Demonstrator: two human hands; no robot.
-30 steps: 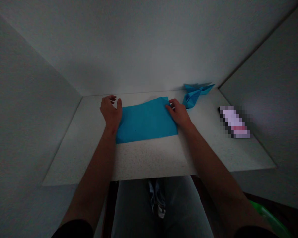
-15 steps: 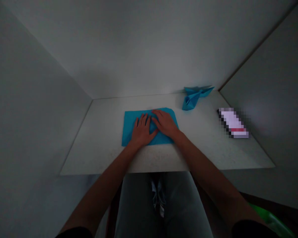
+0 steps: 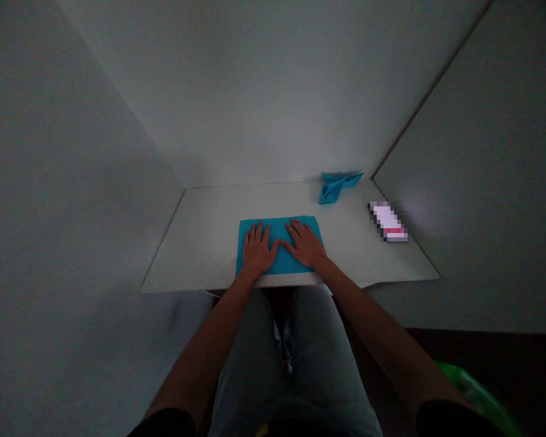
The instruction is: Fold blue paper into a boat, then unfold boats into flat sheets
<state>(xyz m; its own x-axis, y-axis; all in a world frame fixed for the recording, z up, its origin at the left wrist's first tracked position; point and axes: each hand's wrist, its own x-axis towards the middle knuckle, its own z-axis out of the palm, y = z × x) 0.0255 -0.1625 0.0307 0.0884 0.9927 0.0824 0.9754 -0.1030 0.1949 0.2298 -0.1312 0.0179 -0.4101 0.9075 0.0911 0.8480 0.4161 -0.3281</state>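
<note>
A blue sheet of paper (image 3: 277, 262) lies flat near the front edge of the white table. On its left half rests my left hand (image 3: 258, 250), palm down with the fingers spread. My right hand (image 3: 306, 244) presses flat on the right half, its fingers also apart. The two thumbs point toward each other and nearly touch over the middle of the sheet. Neither hand grips anything.
A folded blue paper figure (image 3: 335, 186) stands at the back right of the table (image 3: 200, 243). A phone (image 3: 389, 221) with a lit, blurred screen lies by the right wall. Walls enclose three sides. Something green (image 3: 473, 388) shows at lower right.
My right hand has slid right, away from the left hand, and its fingers have spread. The view has shifted, so the table and everything on it look smaller.
</note>
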